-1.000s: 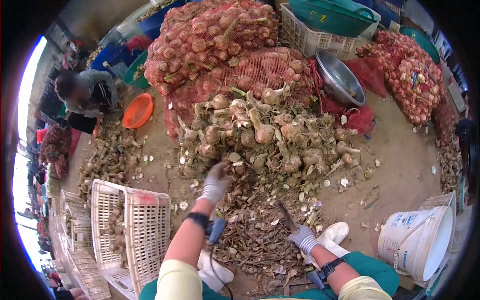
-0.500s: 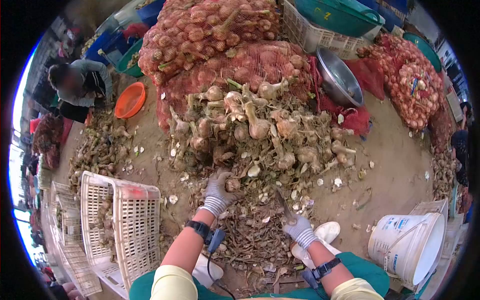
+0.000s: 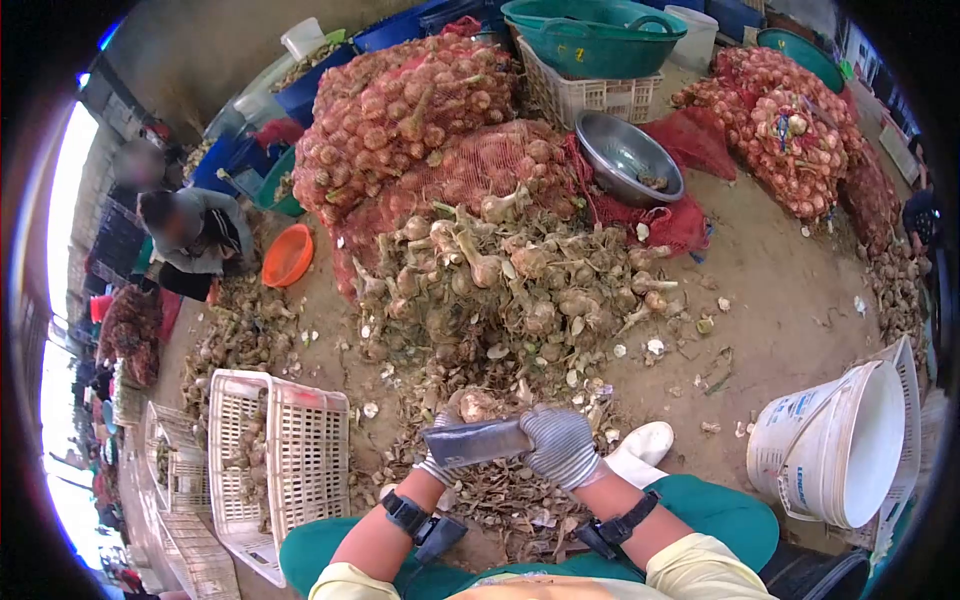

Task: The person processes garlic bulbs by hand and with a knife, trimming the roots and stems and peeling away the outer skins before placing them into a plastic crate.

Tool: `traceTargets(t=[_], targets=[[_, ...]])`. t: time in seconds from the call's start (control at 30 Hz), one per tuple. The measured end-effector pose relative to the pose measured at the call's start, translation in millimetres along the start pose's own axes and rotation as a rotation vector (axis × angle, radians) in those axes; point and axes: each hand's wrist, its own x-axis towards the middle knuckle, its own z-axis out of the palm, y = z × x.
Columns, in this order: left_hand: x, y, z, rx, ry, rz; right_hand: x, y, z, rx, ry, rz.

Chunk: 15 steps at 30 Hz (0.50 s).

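Observation:
My right hand [image 3: 560, 446], in a striped glove, is closed round the handle of a broad-bladed knife [image 3: 478, 442]. The blade points left, crossing in front of my left hand [image 3: 436, 468], which wears a matching glove. Just beyond the blade, a garlic bulb [image 3: 476, 403] sits in my left hand's closed fingers; the blade hides part of that hand. Ahead lies a heap of untrimmed garlic [image 3: 500, 275] with stalks and roots. Dry leaf and root trimmings [image 3: 515, 510] cover the ground below my hands.
A white plastic crate [image 3: 310, 465] stands to the left, a white bucket [image 3: 810, 450] to the right. Beyond the heap are red net sacks of garlic [image 3: 400, 120] and a metal basin [image 3: 630, 160]. An orange basin [image 3: 288, 255] lies near a crouching person [image 3: 205, 235].
My left hand has drawn back towards me with a garlic bulb in it. My right hand has moved up and left, bringing the knife across in front of it. The view has shifted.

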Motion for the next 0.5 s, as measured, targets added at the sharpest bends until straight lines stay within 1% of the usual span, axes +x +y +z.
traceTargets(t=[0.03, 0.07, 0.1, 0.13, 0.17, 0.2, 0.23, 0.27, 0.3, 0.33, 0.37, 0.4, 0.43, 0.5], targets=[[-10.7, 7.7, -22.0, 0.283, 0.02, 0.018, -1.9, -2.0, -3.3, 0.004, 0.011, -0.005], [-13.3, -0.3, -18.7, 0.712, 0.191, 0.129, -2.1, -2.2, -5.9, 0.003, 0.043, -0.011], [-16.0, -8.0, -15.8, 1.298, 0.447, 0.137, -3.1, -1.8, -7.8, 0.0, 0.075, -0.015], [-18.9, -15.5, -13.5, 1.681, 0.717, 0.061, -5.1, -0.1, -7.0, -0.001, 0.085, -0.019], [-21.4, -17.0, -19.2, 1.667, 0.692, 0.15, -7.4, 2.8, -4.7, 0.006, 0.083, -0.046], [-25.6, -16.1, -26.2, 1.124, 0.618, 0.264, -9.1, 2.6, -6.4, 0.011, 0.081, -0.073], [-29.9, -14.9, -33.4, 0.579, 0.546, 0.371, -11.0, 1.9, -10.0, 0.008, 0.032, -0.055], [-29.1, -21.3, -25.4, 0.584, 0.543, 0.367, -13.2, 4.0, -8.7, 0.006, 0.038, -0.054], [-29.0, -33.3, -10.3, 0.992, 0.591, 0.355, -16.2, 9.4, -2.0, 0.012, 0.039, -0.072], [-27.2, -41.4, 1.1, 0.885, 0.61, 0.374, -20.0, 13.6, 4.7, 0.017, 0.039, -0.087], [-25.8, -49.1, 11.4, 0.778, 0.627, 0.397, -23.1, 14.4, 7.8, 0.006, -0.068, -0.02], [-24.1, -56.9, 22.4, 0.671, 0.644, 0.424, -26.1, 14.1, 11.7, 0.007, -0.061, -0.016], [-24.9, -60.1, 20.4, 0.852, 0.679, 0.516, -27.3, 13.6, 16.2, 0.051, -0.093, 0.007], [-30.1, -68.4, 31.9, 0.778, 0.656, 0.544, -26.4, 6.2, 15.8, 0.109, -0.18, 0.06]])
